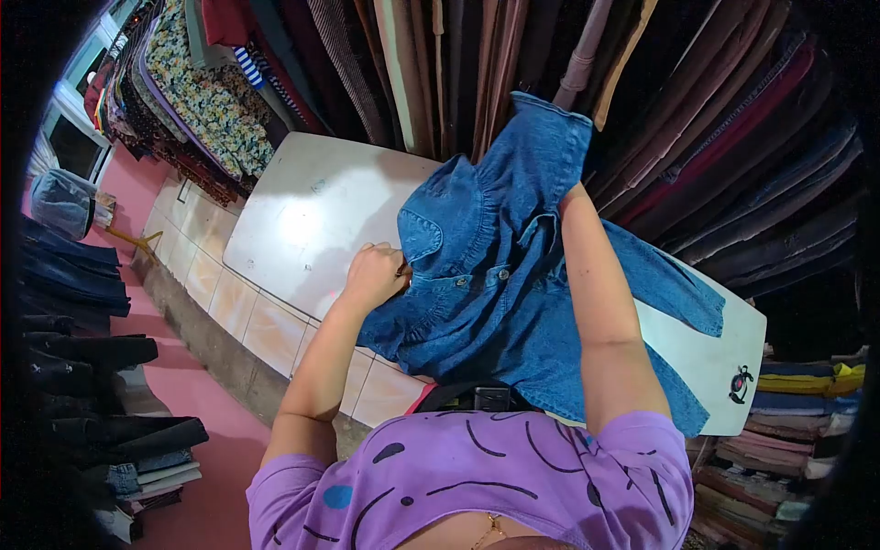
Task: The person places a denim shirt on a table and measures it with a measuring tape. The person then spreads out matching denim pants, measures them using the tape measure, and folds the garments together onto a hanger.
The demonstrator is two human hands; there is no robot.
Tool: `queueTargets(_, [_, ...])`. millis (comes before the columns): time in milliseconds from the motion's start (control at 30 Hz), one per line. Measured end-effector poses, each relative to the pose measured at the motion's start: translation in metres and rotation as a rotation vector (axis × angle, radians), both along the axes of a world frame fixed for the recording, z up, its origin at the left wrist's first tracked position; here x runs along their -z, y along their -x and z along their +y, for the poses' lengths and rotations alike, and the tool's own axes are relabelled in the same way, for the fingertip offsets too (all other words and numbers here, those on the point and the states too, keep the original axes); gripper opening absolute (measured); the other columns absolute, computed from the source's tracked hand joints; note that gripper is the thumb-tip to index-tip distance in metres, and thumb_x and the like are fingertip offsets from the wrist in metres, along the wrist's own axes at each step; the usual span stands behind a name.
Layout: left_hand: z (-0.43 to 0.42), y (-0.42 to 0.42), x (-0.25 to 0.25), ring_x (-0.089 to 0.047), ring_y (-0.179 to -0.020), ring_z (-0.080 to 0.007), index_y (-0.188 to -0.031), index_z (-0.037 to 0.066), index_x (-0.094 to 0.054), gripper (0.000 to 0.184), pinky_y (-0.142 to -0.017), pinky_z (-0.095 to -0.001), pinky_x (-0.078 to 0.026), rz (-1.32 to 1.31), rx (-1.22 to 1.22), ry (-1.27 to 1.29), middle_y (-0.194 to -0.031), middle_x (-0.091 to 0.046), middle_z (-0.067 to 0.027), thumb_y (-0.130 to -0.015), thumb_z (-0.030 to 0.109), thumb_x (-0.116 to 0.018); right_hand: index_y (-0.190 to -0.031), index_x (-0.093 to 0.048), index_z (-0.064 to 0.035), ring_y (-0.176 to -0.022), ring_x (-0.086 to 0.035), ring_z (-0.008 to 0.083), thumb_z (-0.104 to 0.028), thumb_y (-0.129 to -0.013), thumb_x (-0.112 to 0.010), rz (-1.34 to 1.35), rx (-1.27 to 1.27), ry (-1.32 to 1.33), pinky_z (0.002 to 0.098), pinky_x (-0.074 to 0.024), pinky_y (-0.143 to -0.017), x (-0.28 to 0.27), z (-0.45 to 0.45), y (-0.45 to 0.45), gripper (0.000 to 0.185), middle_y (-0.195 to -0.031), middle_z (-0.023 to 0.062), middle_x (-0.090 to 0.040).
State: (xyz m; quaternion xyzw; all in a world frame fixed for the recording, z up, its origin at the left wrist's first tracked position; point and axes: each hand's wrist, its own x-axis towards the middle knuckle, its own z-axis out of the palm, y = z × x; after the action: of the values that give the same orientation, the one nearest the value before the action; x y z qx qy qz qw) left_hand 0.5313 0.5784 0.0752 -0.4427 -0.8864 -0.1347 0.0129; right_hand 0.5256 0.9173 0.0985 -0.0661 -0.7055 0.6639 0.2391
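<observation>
A blue denim garment (477,266) with a collar, buttons and gathered seams lies across a white table (312,220). At the collar's left side, my left hand (374,275) has its fingers curled on the denim edge. My right forearm reaches up under the garment's upper right part, and the denim covers my right hand. That raised part stands near the hanging clothes. Two long denim pieces spread over the right side of the table.
Trousers (399,73) hang in a dense row behind the table. Patterned clothes (197,92) hang at upper left. Folded clothes (779,440) are stacked at lower right, and jeans (69,266) line the left side. A small dark sticker (739,383) marks the table's right end.
</observation>
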Motion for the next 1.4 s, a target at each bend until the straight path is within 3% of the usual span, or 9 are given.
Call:
queueTargets(333, [-0.009,-0.006,-0.004,-0.058,-0.070,-0.0272,-0.070,0.007,-0.062,0.004,-0.066,-0.0377,-0.043,0.056,0.040,-0.080,-0.066,-0.060,-0.0106,-0.067,0.010,-0.063,-0.122,-0.051,-0.0035,-0.099,-0.053,0.0200,-0.022,-0.092,-0.049,-0.300,-0.293,0.127,0.0317,-0.0435,-0.089,-0.012,0.037,0.020,0.035,-0.113,0.0073,-0.056])
queueTargets(400, [-0.021,-0.002,-0.001,-0.058,-0.069,-0.0268,-0.073,0.009,-0.064,0.006,-0.066,-0.0375,-0.043,0.014,-0.059,-0.121,-0.067,-0.061,-0.0099,-0.067,0.010,-0.064,-0.126,-0.048,-0.0029,-0.097,-0.054,0.0158,-0.016,-0.093,-0.047,-0.116,-0.098,0.649,0.0303,-0.0456,-0.087,0.037,0.073,0.016,0.035,-0.113,0.0058,-0.056])
queueTargets(467, [-0.027,-0.001,-0.004,-0.058,-0.069,-0.0263,-0.075,0.010,-0.066,0.007,-0.066,-0.0374,-0.043,-0.033,-0.176,-0.165,-0.067,-0.061,-0.0093,-0.068,0.011,-0.065,-0.130,-0.043,-0.0020,-0.107,-0.051,0.0186,-0.019,-0.092,-0.049,0.076,0.176,0.265,0.0336,-0.0415,-0.094,0.063,0.076,-0.023,0.042,-0.124,0.0076,-0.051])
queueTargets(900, [-0.018,0.004,-0.025,-0.055,-0.071,-0.0190,-0.074,0.009,-0.067,0.020,-0.082,-0.0364,-0.037,-0.025,0.075,-0.183,-0.071,-0.064,-0.0017,-0.065,0.025,-0.075,-0.132,-0.038,0.0028,-0.116,-0.048,0.0238,-0.017,-0.087,-0.049,-0.461,0.055,-0.166,0.0342,-0.0356,-0.099,0.199,0.177,-0.296,0.050,-0.127,0.0102,-0.052])
queueTargets(933, [-0.015,0.002,-0.029,-0.055,-0.072,-0.0187,-0.075,0.009,-0.067,0.020,-0.085,-0.0372,-0.036,-0.024,0.103,-0.195,-0.072,-0.064,-0.0015,-0.064,0.024,-0.076,-0.129,-0.044,0.0010,-0.121,-0.045,0.0261,-0.012,-0.082,-0.054,-1.043,0.046,-0.667,0.0350,-0.0330,-0.101,0.080,0.101,-0.284,0.050,-0.126,0.0134,-0.054])
queueTargets(967, [-0.011,0.001,-0.031,-0.055,-0.072,-0.0187,-0.075,0.009,-0.067,0.020,-0.085,-0.0372,-0.036,-0.025,0.098,-0.200,-0.072,-0.064,-0.0015,-0.064,0.024,-0.076,-0.119,-0.055,-0.0011,-0.119,-0.048,0.0290,-0.009,-0.081,-0.057,-1.430,-0.213,-0.993,0.0360,-0.0358,-0.098,0.076,0.112,-0.299,0.039,-0.114,0.0184,-0.060])
queueTargets(1067, [0.004,-0.006,-0.037,-0.055,-0.076,-0.0173,-0.076,0.011,-0.067,0.022,-0.091,-0.0387,-0.035,0.000,0.219,-0.176,-0.073,-0.063,-0.0006,-0.064,0.027,-0.075,-0.113,-0.059,-0.0020,-0.111,-0.053,0.0313,-0.015,-0.083,-0.060,-0.687,0.532,-0.710,0.0381,-0.0400,-0.094,0.037,0.114,-0.299,0.032,-0.108,0.0173,-0.062])
queueTargets(1200, [0.037,-0.030,-0.053,-0.055,-0.077,-0.0163,-0.080,0.012,-0.065,0.027,-0.096,-0.0427,-0.032,0.060,0.451,-0.176,-0.072,-0.060,0.0005,-0.067,0.036,-0.069,-0.121,-0.052,-0.0051,-0.108,-0.053,0.0321,-0.026,-0.067,-0.073,-0.058,0.014,-1.225,0.0378,-0.0388,-0.095,-0.085,0.017,-0.226,0.062,-0.115,0.0161,-0.058])
queueTargets(1400, [0.040,-0.078,-0.056,-0.054,-0.078,-0.0141,-0.079,0.013,-0.064,0.033,-0.102,-0.0457,-0.027,0.238,0.438,-0.078,-0.074,-0.060,0.0029,-0.068,0.044,-0.061,-0.104,-0.061,-0.0043,-0.080,-0.060,0.0365,-0.032,-0.059,-0.076,-0.685,-0.559,-1.303,0.0421,-0.0467,-0.073,-0.075,0.001,-0.246,0.055,-0.084,0.0191,-0.063])
